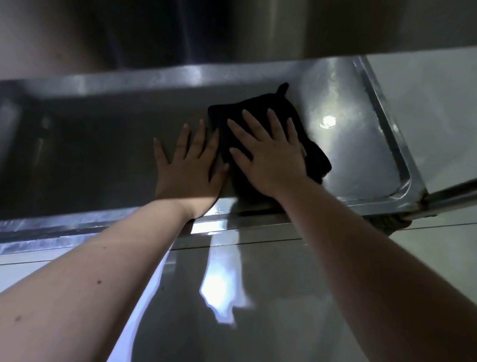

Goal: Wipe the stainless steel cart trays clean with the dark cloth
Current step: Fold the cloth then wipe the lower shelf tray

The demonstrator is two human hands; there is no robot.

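The dark cloth lies flat on the lower stainless steel cart tray, right of the tray's middle. My right hand presses flat on top of the cloth with its fingers spread. My left hand rests flat on the bare tray just left of the cloth, fingers apart, its fingertips touching the cloth's left edge. The part of the cloth under my right palm is hidden.
An upper steel tray hangs close above the lower one. The lower tray's raised rim runs along the right, and a cart leg tube leaves its front right corner. Glossy tiled floor lies below.
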